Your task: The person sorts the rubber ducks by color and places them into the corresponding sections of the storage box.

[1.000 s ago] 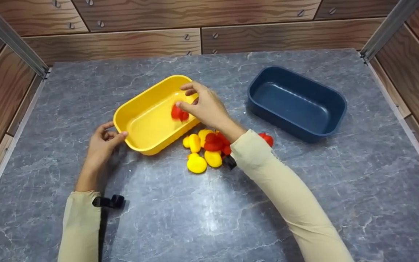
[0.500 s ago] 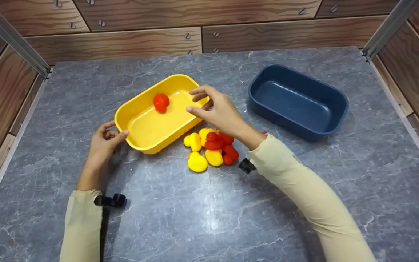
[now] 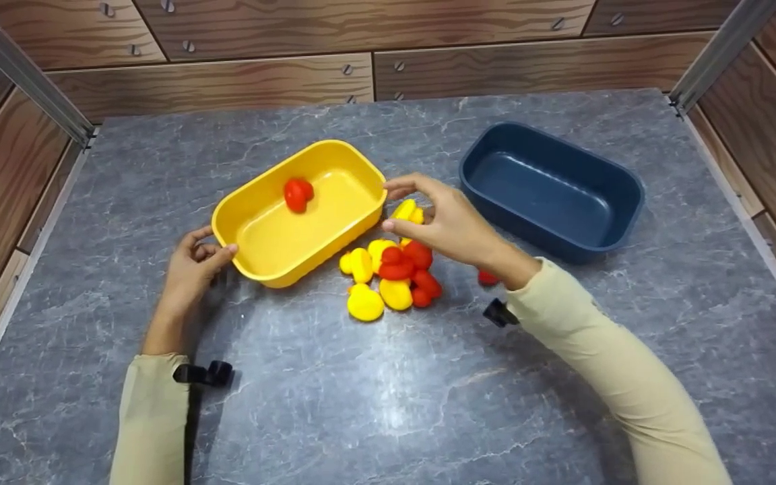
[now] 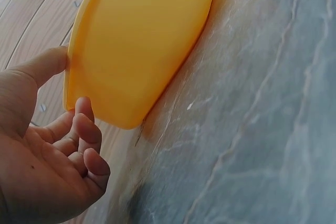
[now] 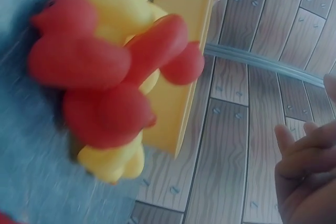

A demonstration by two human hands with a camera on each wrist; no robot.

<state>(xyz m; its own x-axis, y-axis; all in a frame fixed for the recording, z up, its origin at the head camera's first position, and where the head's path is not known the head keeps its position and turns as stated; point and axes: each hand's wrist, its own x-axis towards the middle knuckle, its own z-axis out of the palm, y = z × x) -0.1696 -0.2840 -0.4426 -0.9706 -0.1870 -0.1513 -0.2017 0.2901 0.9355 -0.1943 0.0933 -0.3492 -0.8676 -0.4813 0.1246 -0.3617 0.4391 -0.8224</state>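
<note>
In the head view, my left hand point(image 3: 189, 269) holds the near-left end of a yellow bin point(image 3: 263, 277), thumb and forefinger at its rim. The left wrist view shows the other fingers curled beside the wall of the yellow bin point(image 4: 136, 51). One red rubber duck point(image 3: 298, 195) lies inside this bin. My right hand point(image 3: 448, 222) is just past the bin's right end, with relaxed fingers, above a yellow rubber duck point(image 3: 407, 211). Below it lies a pile of red ducks point(image 3: 396, 263) and yellow ducks point(image 3: 364, 302); the right wrist view shows red ducks point(image 5: 79, 61) close up.
A dark blue bin point(image 3: 543, 195) stands at the right with nothing in it. Another red object point(image 3: 488, 277), mostly hidden by the right wrist, lies apart from the pile. Wood-patterned walls point(image 3: 226, 84) surround the grey marbled tabletop point(image 3: 334, 404).
The red duck left my right hand and came to lie in the yellow bin. That hand then drew back rightward, out over the pile's far side. My left hand stayed at the bin.
</note>
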